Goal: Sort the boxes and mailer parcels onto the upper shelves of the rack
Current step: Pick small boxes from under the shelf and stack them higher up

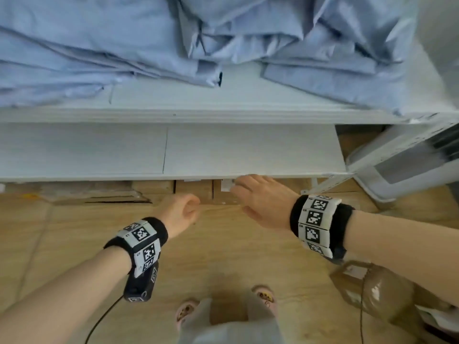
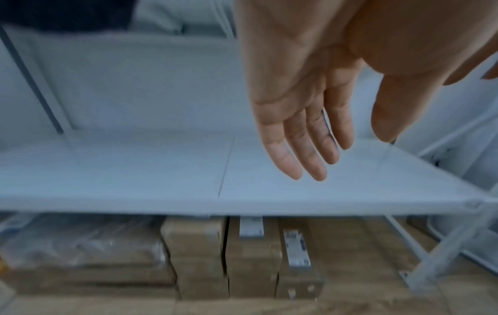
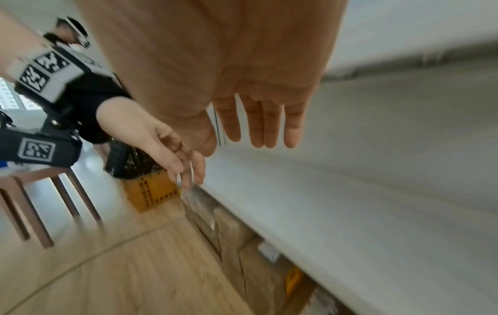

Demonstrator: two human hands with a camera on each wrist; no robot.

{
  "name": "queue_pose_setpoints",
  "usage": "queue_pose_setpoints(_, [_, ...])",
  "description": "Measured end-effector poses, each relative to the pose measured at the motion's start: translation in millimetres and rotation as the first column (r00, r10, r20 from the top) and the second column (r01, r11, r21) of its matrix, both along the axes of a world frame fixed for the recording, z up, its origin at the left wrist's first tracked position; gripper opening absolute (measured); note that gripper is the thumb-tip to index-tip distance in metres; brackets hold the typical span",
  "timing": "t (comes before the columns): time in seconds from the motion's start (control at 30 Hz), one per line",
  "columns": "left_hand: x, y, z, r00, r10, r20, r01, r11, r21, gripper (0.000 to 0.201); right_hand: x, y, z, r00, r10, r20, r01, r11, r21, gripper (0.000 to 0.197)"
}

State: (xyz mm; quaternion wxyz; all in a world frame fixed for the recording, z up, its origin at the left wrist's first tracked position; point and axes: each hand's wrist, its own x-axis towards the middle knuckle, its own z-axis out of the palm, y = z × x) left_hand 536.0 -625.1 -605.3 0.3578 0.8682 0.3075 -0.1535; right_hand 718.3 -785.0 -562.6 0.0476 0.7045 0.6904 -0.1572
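Below the lower white shelf (image 1: 248, 150), cardboard boxes (image 2: 250, 255) are standing side by side on the floor (image 1: 223, 256), upright, white labels facing out. I am reaching both hands toward them. My left hand (image 1: 180, 214) is hanging empty with fingers (image 2: 310, 153) straight and relaxed; my right hand (image 1: 260, 197) is likewise empty, fingers extended, at the shelf's front edge above the labelled box. Judgement: I should be lowering both hands past the shelf lip, bracketing one box at its two side faces, then drawing it straight outward before lifting, avoiding the shelf edge. Blue cloth (image 1: 124, 45) is covering much of the shelf above, so the bare shelf is looking like the better placement.
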Motion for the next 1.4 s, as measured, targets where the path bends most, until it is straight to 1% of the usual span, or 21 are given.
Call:
queue_pose_setpoints(0.07, [-2.6,6.5,64.5,0.999,-0.015,0.041,0.013,0.998,0.058,0.032,-5.5,5.5,69.5,1.0,0.008,0.017,-0.009,0.999,0.053,0.042])
queue_pose_setpoints(0.17, [-3.9,18.2,157.5,0.986,-0.031,0.161,0.009,0.991,0.132,0.025,-12.9,10.6,169.0,0.997,0.028,0.071,-0.035,0.994,0.099,0.046])
queue_pose_setpoints(0.23, [-4.9,25.0,214.3,0.968,-0.07,0.241,0.028,0.985,0.173,0.022,-18.7,10.4,230.0,0.993,0.032,0.11,-0.05,0.986,0.161,0.049])
queue_pose_setpoints(0.33, [-2.3,33.8,294.9,0.926,-0.161,0.341,0.068,0.961,0.268,0.02,-25.4,6.9,311.6,0.982,0.022,0.19,-0.072,0.963,0.26,0.047])
queue_pose_setpoints(0.4, [2.0,38.5,346.1,0.89,-0.228,0.396,0.089,0.936,0.341,0.021,-28.0,3.1,358.4,0.969,0.001,0.246,-0.079,0.948,0.308,0.046])
queue_pose_setpoints(0.5, [10.7,42.3,415.3,0.816,-0.303,0.492,0.086,0.906,0.416,0.022,-28.1,-4.1,416.6,0.954,-0.069,0.291,-0.05,0.922,0.384,0.046])
queue_pose_setpoints(0.63, [24.2,41.9,483.2,0.72,-0.376,0.583,0.062,0.872,0.486,0.023,-20.8,-13.9,478.7,0.924,-0.177,0.34,-0.002,0.884,0.467,0.05])
queue_pose_setpoints(0.77, [43.5,36.0,526.5,0.677,-0.35,0.647,0.005,0.882,0.472,0.029,-2.3,-23.0,524.7,0.899,-0.302,0.318,0.08,0.825,0.56,0.05])
queue_pose_setpoints(0.87, [58.8,31.0,550.4,0.684,-0.361,0.634,-0.018,0.86,0.509,0.042,20.3,-28.8,548.0,0.872,-0.392,0.294,0.146,0.781,0.608,0.053])
queue_pose_setpoints(1.0, [78.0,27.1,571.4,0.691,-0.399,0.602,-0.039,0.812,0.583,0.064,51.9,-31.2,565.2,0.832,-0.5,0.241,0.235,0.711,0.663,0.051])
queue_pose_setpoints(1.1, [97.1,27.0,581.1,0.698,-0.376,0.61,-0.077,0.807,0.585,0.076,73.2,-30.0,567.7,0.818,-0.562,0.127,0.32,0.626,0.712,0.052])
queue_pose_setpoints(1.17, [110.5,28.5,585.2,0.707,-0.332,0.625,-0.106,0.823,0.558,0.081,82.6,-27.9,565.0,0.82,-0.573,0.015,0.391,0.578,0.716,0.056])
queue_pose_setpoints(1.27, [127.8,31.5,591.2,0.713,-0.248,0.656,-0.12,0.879,0.462,0.084,91.2,-22.8,559.8,0.826,-0.555,-0.102,0.447,0.532,0.719,0.059])
queue_pose_setpoints(1.33, [135.6,32.8,594.7,0.714,-0.207,0.669,-0.122,0.904,0.409,0.083,92.9,-17.7,558.3,0.833,-0.525,-0.175,0.47,0.504,0.725,0.058])
queue_pose_setpoints(1.4, [139.4,33.8,597.4,0.721,-0.18,0.669,-0.138,0.908,0.394,0.078,91.5,-12.6,557.7,0.844,-0.485,-0.228,0.48,0.496,0.723,0.056])
